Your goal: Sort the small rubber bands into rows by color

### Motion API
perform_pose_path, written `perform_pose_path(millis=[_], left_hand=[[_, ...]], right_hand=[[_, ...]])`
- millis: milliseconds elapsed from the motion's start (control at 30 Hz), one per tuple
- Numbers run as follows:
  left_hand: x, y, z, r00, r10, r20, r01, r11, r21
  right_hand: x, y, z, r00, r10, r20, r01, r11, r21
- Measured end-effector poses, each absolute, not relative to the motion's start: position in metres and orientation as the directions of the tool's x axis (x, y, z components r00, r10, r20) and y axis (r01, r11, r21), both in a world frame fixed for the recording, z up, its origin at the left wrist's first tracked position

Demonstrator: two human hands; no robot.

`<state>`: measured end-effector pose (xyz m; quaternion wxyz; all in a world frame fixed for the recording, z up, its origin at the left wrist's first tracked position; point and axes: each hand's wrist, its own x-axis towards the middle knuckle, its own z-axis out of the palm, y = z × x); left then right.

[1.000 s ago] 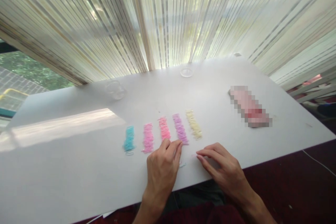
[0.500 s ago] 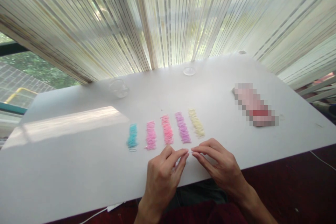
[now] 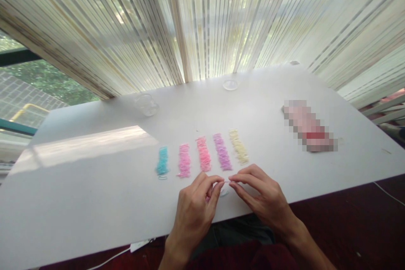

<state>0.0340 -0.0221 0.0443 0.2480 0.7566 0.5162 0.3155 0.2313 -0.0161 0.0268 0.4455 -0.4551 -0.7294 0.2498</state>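
My left hand [image 3: 198, 206] pinches one end of a thin, pinkish piece [image 3: 226, 182], too small to name surely. Thumb and forefinger of my right hand [image 3: 264, 190] close on its other end, so it spans the narrow gap between both sets of fingertips. Below the fingers, a small whitish-blue item [image 3: 224, 193] lies on the table, partly covered by my left hand. Beyond my hands are rows of small, thin loop-like pieces: blue [image 3: 162, 161], pink [image 3: 184, 160], coral pink [image 3: 203, 155], purple [image 3: 222, 152] and pale yellow [image 3: 238, 147]. One loose blue loop [image 3: 162, 178] sits below the blue row.
The white table [image 3: 95, 190] has clear plastic containers [image 3: 147, 104] at the back left and a clear round lid or dish [image 3: 230, 85] at the back middle. A blurred-out pink packet-like object [image 3: 306, 124] lies to the right. A striped curtain [image 3: 196, 21] hangs behind.
My fingertips stay close together, and the pinkish piece between them shows more plainly. The whitish-blue item under my left hand is more exposed. The whole view has shifted slightly.
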Motion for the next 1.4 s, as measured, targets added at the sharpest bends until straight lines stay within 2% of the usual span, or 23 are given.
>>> perform_pose_path(millis=[433, 667, 800, 933, 1133, 1400], left_hand=[[0.027, -0.026, 0.042, 0.250, 0.929, 0.273, 0.636, -0.371, 0.677], [0.003, -0.038, 0.040, 0.085, 0.929, 0.362, 0.699, -0.314, 0.642], [-0.020, -0.052, 0.034, 0.077, 0.946, 0.315, 0.759, -0.260, 0.597], [-0.026, -0.062, 0.029, 0.155, 0.947, 0.280, 0.793, -0.289, 0.537], [-0.020, -0.059, 0.028, 0.189, 0.939, 0.288, 0.839, -0.307, 0.449], [-0.018, -0.054, 0.021, 0.229, 0.937, 0.263, 0.854, -0.323, 0.409]], right_hand=[[0.228, -0.013, 0.025, -0.230, 0.843, 0.486, 0.448, 0.535, -0.717], [0.240, 0.012, 0.017, -0.264, 0.812, 0.520, 0.609, 0.559, -0.563], [0.242, 0.017, 0.014, -0.281, 0.815, 0.506, 0.655, 0.549, -0.520], [0.234, 0.002, 0.019, -0.265, 0.825, 0.499, 0.635, 0.538, -0.554], [0.219, -0.020, 0.023, -0.412, 0.832, 0.370, 0.490, 0.545, -0.681], [0.218, -0.022, 0.018, -0.416, 0.840, 0.348, 0.485, 0.529, -0.697]])
